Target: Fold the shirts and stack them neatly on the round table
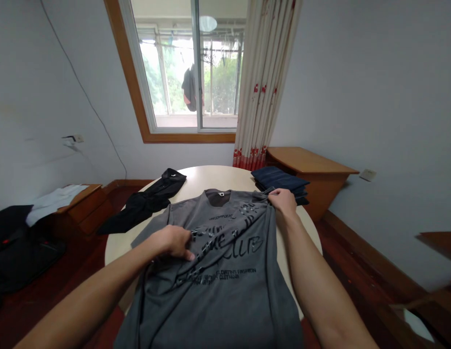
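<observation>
A grey long-sleeved shirt with black lettering lies spread on the round table, its collar toward the window and its lower part hanging over the near edge. My left hand is closed on the cloth at the left of the chest, fingers curled. At the shirt's right shoulder, my right hand pinches the bunched fabric. Diagonal creases cross the printed chest between both hands.
Black clothing lies on the table's left and hangs past its edge. Folded dark blue garments are stacked at the back right, beyond my right hand. The pale round table stands near a wooden desk and a curtain.
</observation>
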### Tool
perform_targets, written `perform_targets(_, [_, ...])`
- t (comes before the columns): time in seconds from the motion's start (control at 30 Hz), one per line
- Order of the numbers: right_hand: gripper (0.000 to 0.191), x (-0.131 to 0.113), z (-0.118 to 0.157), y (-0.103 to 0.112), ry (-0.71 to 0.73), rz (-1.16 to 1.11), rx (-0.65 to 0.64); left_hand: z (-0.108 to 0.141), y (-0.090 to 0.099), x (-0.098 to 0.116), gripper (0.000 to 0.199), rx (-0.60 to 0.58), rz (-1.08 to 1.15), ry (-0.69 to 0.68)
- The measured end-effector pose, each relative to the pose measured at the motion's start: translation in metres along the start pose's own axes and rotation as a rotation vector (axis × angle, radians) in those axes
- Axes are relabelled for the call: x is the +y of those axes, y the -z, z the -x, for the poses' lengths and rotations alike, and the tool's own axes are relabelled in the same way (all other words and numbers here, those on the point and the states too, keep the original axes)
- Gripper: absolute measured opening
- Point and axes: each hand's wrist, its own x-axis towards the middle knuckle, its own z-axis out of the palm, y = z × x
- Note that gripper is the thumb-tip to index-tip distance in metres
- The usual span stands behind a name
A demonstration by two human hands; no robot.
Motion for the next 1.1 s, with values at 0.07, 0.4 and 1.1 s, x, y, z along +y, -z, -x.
perform_targets(0.07, [0.023,-0.004,0.002,0.003,-0.003,0.151,-0.025,-0.01,0.016,-0.007,0.061,0.029,0.048,0.114])
perform_targets(0.4, [0.06,0.013,-0.006,-0.015,0.13,0.325,-0.234,-0.094,-0.007,-0.058,0.068,0.464,0.206,0.434])
perform_targets(1.1, [0.057,0.05,-0.039,-0.02,0.111,-0.341,0.693,-0.081,-0.025,-0.083,0.115,0.289,0.427,0.476])
